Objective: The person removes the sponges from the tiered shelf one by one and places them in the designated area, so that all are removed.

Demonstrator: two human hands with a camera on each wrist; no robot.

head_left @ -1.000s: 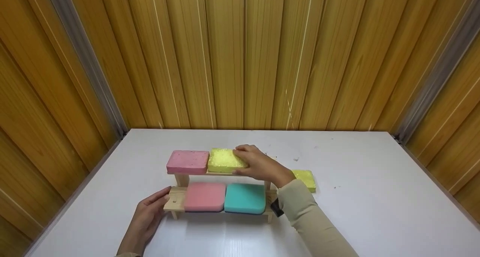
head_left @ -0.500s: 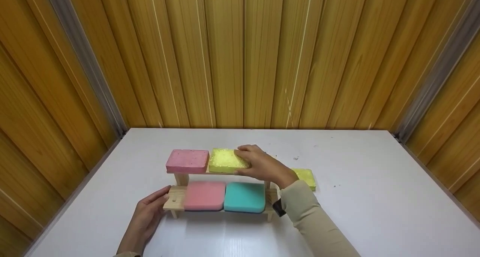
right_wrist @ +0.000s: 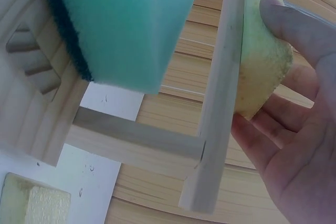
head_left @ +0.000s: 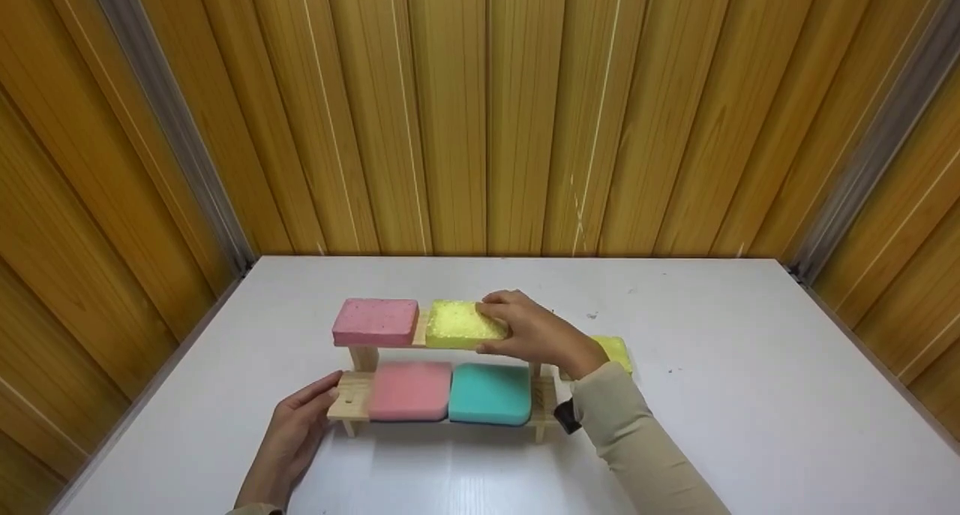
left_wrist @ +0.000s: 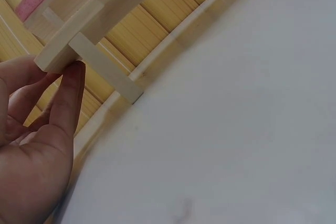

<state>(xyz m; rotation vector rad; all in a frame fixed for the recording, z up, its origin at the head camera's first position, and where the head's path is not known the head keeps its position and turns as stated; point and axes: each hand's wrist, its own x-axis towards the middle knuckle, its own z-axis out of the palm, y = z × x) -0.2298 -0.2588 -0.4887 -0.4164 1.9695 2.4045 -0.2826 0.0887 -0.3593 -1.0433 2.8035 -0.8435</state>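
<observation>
A small two-tier wooden rack (head_left: 351, 399) stands on the table. My left hand (head_left: 296, 425) pinches the left end of its lower shelf between thumb and fingers, as the left wrist view also shows. On the upper shelf, my right hand (head_left: 536, 331) grips the right end of a yellow sponge (head_left: 459, 322), thumb at the front and fingers behind. A mottled pink sponge (head_left: 376, 320) lies left of it, with a strip of bare wood between them. The lower shelf bears a smooth pink sponge (head_left: 411, 392) and a teal sponge (head_left: 490, 393) with a dark scouring underside (right_wrist: 65, 30).
Another yellow sponge (head_left: 615, 352) lies on the white table (head_left: 750, 395) right of the rack, partly hidden by the right forearm. A black object (head_left: 568, 416) shows at the right sleeve. Wood-look panels (head_left: 517, 124) rise behind the table.
My right hand has slid the yellow sponge slightly to the right along the upper shelf, opening a gap from the mottled pink sponge. The left hand has stayed at the rack's end.
</observation>
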